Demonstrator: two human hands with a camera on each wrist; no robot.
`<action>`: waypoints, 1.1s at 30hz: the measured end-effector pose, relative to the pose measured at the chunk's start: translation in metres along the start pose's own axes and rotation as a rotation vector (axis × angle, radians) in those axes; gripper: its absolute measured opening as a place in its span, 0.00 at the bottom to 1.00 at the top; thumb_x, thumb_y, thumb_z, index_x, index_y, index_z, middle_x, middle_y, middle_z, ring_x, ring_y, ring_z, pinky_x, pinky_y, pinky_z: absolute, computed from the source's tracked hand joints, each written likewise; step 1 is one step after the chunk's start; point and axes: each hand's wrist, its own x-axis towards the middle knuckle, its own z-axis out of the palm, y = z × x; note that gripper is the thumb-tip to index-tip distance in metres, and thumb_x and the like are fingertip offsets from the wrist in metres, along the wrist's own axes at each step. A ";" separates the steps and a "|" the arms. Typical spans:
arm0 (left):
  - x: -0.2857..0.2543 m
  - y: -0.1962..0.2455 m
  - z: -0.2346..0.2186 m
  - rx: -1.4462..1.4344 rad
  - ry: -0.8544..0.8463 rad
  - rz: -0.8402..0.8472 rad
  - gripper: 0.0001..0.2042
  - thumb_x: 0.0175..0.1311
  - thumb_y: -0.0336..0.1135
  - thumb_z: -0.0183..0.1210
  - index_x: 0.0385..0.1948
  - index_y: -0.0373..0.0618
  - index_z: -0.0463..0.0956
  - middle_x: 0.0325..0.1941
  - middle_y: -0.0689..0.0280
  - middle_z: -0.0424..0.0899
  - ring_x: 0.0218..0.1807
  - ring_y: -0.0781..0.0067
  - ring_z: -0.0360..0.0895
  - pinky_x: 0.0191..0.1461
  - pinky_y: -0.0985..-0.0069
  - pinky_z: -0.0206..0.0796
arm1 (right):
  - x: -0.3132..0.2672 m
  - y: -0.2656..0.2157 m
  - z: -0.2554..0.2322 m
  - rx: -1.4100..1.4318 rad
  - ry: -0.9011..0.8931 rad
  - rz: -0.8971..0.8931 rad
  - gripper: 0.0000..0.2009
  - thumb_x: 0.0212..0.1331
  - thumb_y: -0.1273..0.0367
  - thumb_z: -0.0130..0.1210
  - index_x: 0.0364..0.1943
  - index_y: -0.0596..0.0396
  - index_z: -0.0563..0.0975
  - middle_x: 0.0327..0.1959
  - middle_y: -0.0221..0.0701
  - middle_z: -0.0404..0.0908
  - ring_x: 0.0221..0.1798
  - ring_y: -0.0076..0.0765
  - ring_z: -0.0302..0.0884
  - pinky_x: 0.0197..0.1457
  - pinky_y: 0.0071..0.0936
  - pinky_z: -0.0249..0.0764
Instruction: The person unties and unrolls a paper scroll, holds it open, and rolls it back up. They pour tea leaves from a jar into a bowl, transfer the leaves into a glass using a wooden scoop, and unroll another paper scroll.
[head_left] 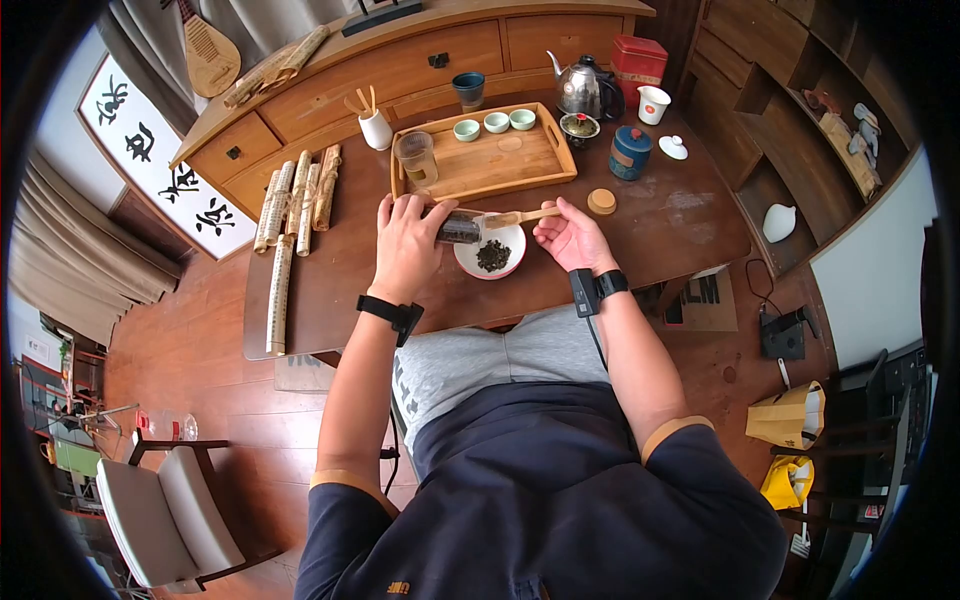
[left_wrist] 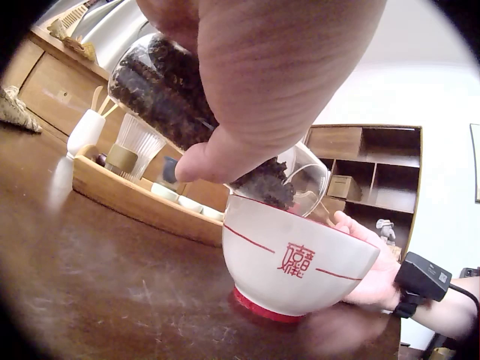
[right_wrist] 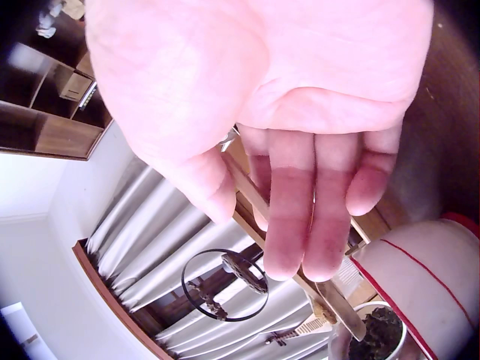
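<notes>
My left hand grips a clear glass jar of dark tea leaves, tipped on its side with its mouth over a white bowl. Red lines and a red character mark the bowl's outside. Dark leaves lie in the bowl, and more are bunched near the jar's mouth in the left wrist view. On the other side, my right hand pinches the handle of a wooden tea scoop, its tip at the jar's mouth. The right palm faces the wrist camera, fingers partly bent.
Behind the bowl is a wooden tray with a glass and small green cups. A round wooden lid, a blue canister and a kettle stand to the right. Rolled bamboo scrolls lie left.
</notes>
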 end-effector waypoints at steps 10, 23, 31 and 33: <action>0.002 0.003 0.001 0.048 0.010 0.024 0.28 0.44 0.23 0.65 0.54 0.55 0.80 0.49 0.63 0.79 0.57 0.57 0.74 0.74 0.51 0.55 | -0.002 0.003 0.004 -0.137 -0.089 -0.015 0.12 0.70 0.63 0.58 0.51 0.54 0.81 0.39 0.38 0.89 0.44 0.36 0.88 0.47 0.30 0.78; 0.001 0.004 -0.003 0.083 -0.009 0.026 0.23 0.54 0.26 0.60 0.55 0.59 0.80 0.49 0.64 0.79 0.58 0.59 0.73 0.74 0.50 0.55 | -0.002 0.003 0.004 -0.128 -0.080 -0.016 0.12 0.69 0.63 0.59 0.50 0.54 0.81 0.36 0.35 0.88 0.38 0.34 0.86 0.47 0.29 0.78; 0.001 0.003 -0.002 0.083 -0.006 0.039 0.29 0.45 0.24 0.65 0.55 0.57 0.79 0.50 0.63 0.79 0.59 0.57 0.73 0.75 0.50 0.54 | 0.000 0.004 0.000 -0.107 -0.077 -0.047 0.12 0.70 0.63 0.59 0.48 0.55 0.81 0.33 0.34 0.88 0.36 0.32 0.85 0.45 0.28 0.77; 0.001 0.003 -0.002 0.088 -0.006 0.041 0.29 0.45 0.24 0.66 0.55 0.57 0.79 0.50 0.63 0.79 0.59 0.57 0.73 0.75 0.50 0.55 | 0.000 0.004 0.000 -0.105 -0.072 -0.048 0.12 0.69 0.63 0.59 0.48 0.55 0.81 0.33 0.33 0.88 0.36 0.32 0.85 0.45 0.28 0.77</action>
